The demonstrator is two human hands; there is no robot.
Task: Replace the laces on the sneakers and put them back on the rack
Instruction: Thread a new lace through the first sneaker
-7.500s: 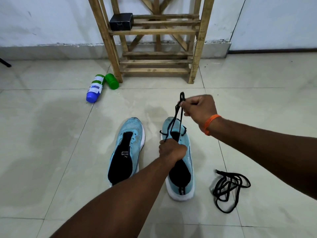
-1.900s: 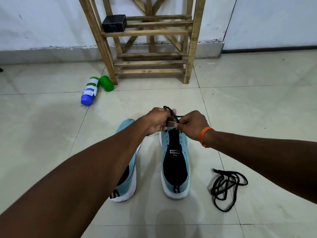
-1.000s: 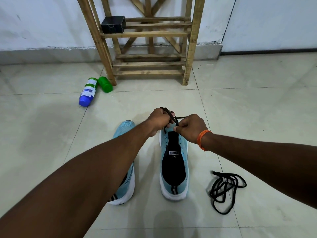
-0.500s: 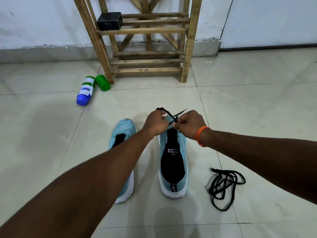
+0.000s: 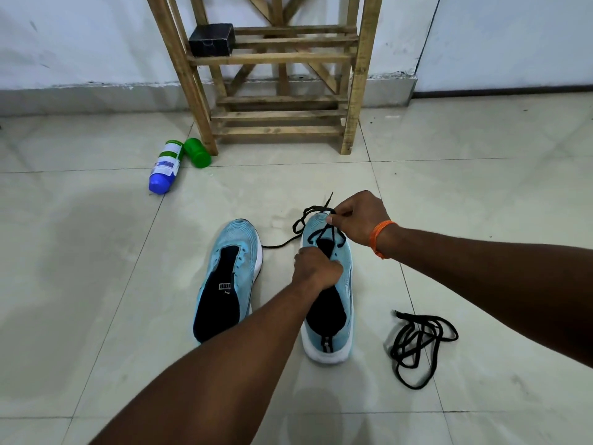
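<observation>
- Right hand [image 5: 359, 220] pinches a thin, limp black lace [image 5: 321, 233] over the toe eyelets of the right sneaker [image 5: 330, 303], on the floor at centre.
- Left hand [image 5: 316, 268] grips that shoe's soft, probably light upper.
- The lace is best held near its stiff tip.
- Rack [image 5: 279, 59] at 12 o'clock.

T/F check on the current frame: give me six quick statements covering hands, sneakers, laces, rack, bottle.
1. The right hand pinches the lace above the right sneaker. True.
2. The left sneaker is laced. False: its eyelets are bare.
3. A spare lace lies on the floor, right of the sneakers. True.
4. Both sneakers sit on the rack. False: both are on the floor in front of it.
5. The bottle stands upright. False: it lies on its side.
6. The left hand grips the right sneaker. True.
</observation>
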